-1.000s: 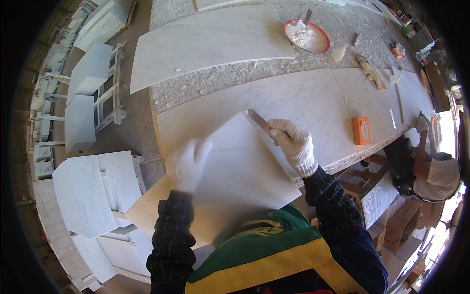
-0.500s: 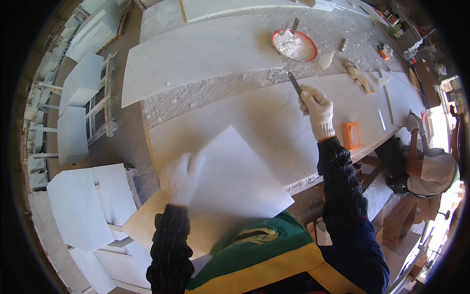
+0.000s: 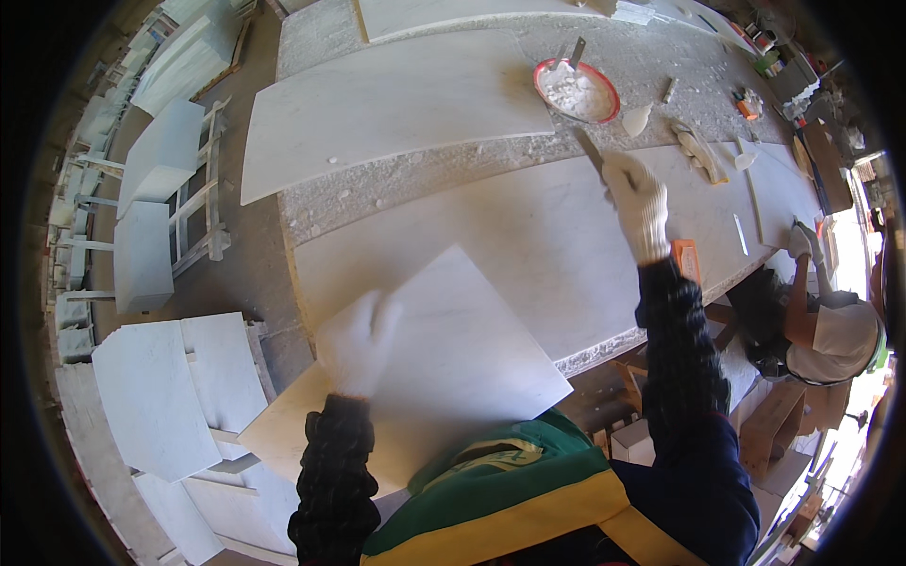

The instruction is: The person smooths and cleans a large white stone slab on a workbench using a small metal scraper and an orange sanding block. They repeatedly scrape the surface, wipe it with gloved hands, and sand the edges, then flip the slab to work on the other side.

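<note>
Have a white tile [image 3: 472, 330] right in front of the green apron [image 3: 557, 443], turned cornerwise, with one corner pointing out over the near slab [image 3: 415, 222]. Holding it by the upper-left edge with the gloved left hand [image 3: 359, 344], thumb on the face and fingers past the edge; bit blurry there, so can't make out the fingertips. Gripping a scraper [image 3: 589, 146] in the right hand [image 3: 637, 203], gloved too, fingers curled around it, well apart from the tile. Can't tell about the blade touching anything, but see it angled toward the red-rimmed bowl [image 3: 615, 94] of white stuff [image 3: 571, 92]. See an orange box [image 3: 686, 258] just beside the right sleeve [image 3: 684, 340], partly hidden. Also spot a loose glove [image 3: 698, 151] farther along, a far slab [image 3: 396, 99] across the bench [image 3: 351, 196], and way over right, a co-worker [image 3: 830, 330] bent in at the bench edge.
</note>
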The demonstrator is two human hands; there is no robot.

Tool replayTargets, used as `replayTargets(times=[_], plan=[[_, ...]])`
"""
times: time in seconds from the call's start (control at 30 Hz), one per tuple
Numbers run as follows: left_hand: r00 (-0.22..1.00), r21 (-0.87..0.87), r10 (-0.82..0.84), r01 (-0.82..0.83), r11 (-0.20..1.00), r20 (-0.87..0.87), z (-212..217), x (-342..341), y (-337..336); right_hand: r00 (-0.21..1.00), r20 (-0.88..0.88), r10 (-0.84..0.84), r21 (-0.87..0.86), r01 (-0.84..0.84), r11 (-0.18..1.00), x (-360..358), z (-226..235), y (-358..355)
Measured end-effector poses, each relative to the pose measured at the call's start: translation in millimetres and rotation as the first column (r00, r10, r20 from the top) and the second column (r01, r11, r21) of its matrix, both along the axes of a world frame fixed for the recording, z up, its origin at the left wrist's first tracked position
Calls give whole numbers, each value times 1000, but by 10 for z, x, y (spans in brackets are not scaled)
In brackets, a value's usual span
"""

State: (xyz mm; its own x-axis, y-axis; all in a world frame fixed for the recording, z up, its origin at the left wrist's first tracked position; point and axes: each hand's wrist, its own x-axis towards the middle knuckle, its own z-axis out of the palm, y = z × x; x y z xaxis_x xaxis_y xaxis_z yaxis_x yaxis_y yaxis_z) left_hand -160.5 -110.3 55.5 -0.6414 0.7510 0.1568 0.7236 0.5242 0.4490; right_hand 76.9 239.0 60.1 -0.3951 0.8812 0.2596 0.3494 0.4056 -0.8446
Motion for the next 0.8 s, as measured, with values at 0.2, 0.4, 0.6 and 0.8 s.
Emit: replayTargets(times=[0.2,0.4,0.6,0.8], plan=[[955,-262,-236,184,947,-181,143,8,5,873,-329,360,28,-372,928,446,-384,-2130],[864,-193,-376,328,925,-336,172,-32,276,885,-207,416,181,-383,906,459,-658,-2361],[785,-160,-530,506,847,-321,154,-12,727,889,-235,392,142,-367,919,476,-690,-2383],[531,-280,-778,732,621,-337,169,-21,534,912,-339,229,-169,-299,939,529,-720,-2455]])
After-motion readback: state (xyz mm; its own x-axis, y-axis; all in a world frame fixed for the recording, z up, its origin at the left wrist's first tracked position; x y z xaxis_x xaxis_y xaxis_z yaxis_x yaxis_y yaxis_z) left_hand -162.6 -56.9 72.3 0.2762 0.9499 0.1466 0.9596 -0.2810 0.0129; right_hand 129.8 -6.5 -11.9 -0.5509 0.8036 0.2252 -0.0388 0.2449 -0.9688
